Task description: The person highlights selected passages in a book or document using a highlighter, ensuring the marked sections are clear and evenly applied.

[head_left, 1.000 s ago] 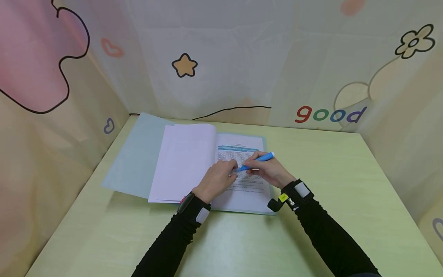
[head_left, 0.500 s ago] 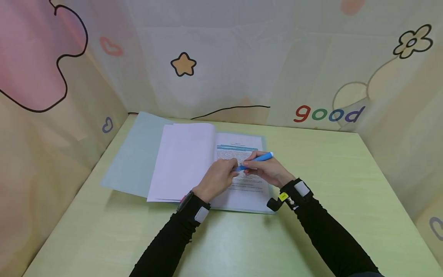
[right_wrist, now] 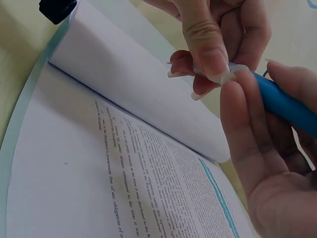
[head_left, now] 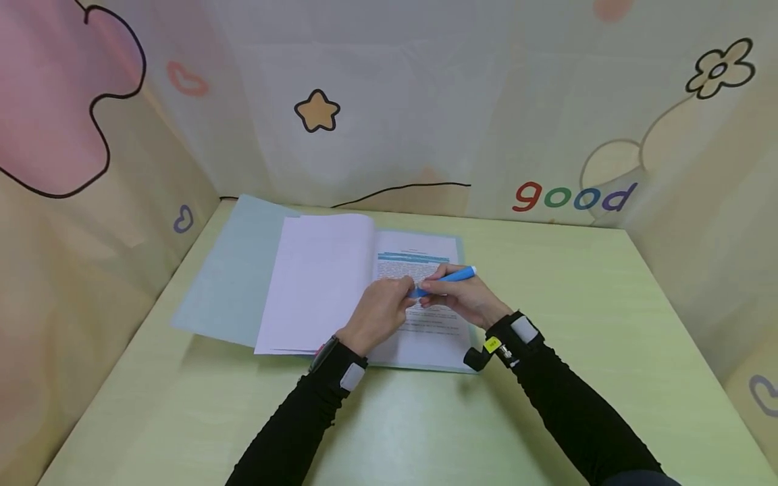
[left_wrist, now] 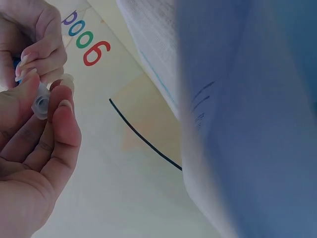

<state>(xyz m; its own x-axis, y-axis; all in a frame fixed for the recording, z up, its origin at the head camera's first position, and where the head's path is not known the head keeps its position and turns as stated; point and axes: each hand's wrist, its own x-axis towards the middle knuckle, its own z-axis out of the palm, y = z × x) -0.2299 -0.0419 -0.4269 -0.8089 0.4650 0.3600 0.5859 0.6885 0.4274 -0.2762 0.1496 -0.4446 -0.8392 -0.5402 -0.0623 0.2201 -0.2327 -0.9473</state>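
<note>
Above an open document folder, my right hand (head_left: pixel 467 295) grips a blue highlighter (head_left: pixel 458 275) by its barrel, the white-ended tail pointing up to the right. My left hand (head_left: pixel 378 310) pinches a translucent cap (left_wrist: pixel 41 104) between thumb and fingers. In the right wrist view the cap sits right at the front end of the blue barrel (right_wrist: pixel 285 101), and the fingertips of both hands meet there. The writing tip is hidden. Under the hands lies a printed page (head_left: pixel 434 347) with blue highlighted lines near its top.
The folder's light blue cover (head_left: pixel 234 277) lies spread to the left, with turned white sheets (head_left: pixel 322 270) beside it. All of it rests on a pale green table (head_left: pixel 571 297). A patterned cloth (head_left: pixel 401 115) stands behind the table and along its sides.
My hands have come closer together, and the highlighter's front end has moved into the cap at my left fingers. The head view has shifted slightly. The folder stays in place.
</note>
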